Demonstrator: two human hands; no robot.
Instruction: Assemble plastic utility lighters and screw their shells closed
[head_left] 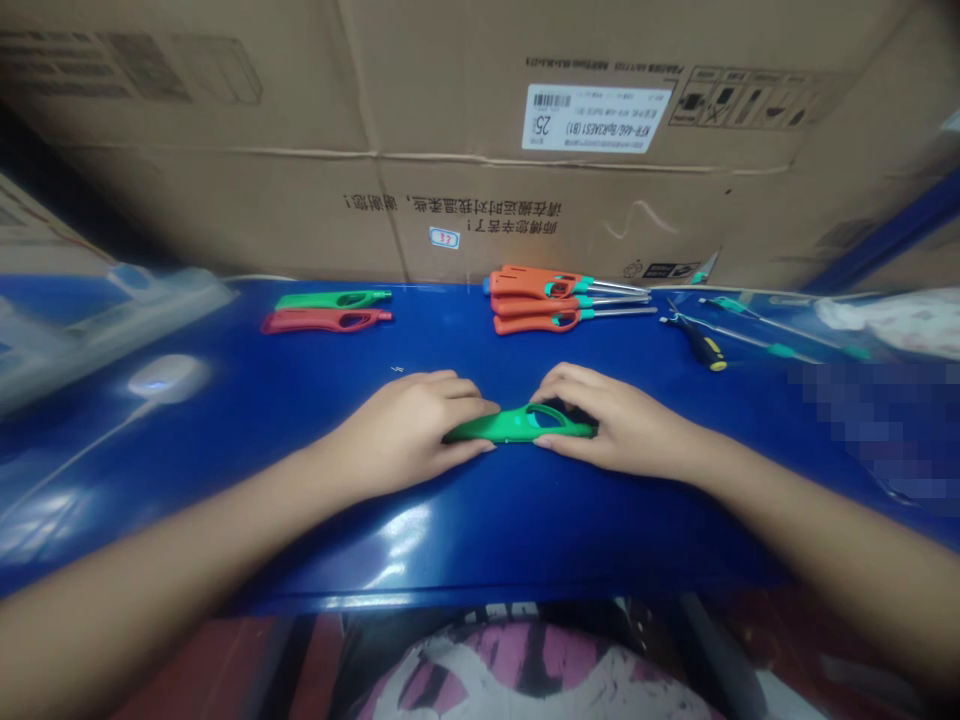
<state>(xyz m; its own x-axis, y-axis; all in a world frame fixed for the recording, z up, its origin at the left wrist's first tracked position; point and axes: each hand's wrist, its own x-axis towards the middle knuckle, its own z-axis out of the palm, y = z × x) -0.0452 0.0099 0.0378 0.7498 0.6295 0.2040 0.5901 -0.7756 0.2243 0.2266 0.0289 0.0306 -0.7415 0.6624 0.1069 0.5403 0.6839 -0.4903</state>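
A green plastic lighter handle (510,424) lies flat on the blue table (300,400) in front of me. My left hand (416,425) grips its left end, fingers curled over it and thumb underneath. My right hand (611,425) closes round its right end beside the trigger opening. Both hands rest on the table surface.
At the back left lie a green handle shell (334,299) and a red one (326,321). Three orange lighters with metal tubes (559,300) lie at the back centre. A screwdriver (701,345) and loose metal tubes (772,335) lie right. A large cardboard box (480,140) stands behind. A white round device (166,378) sits left.
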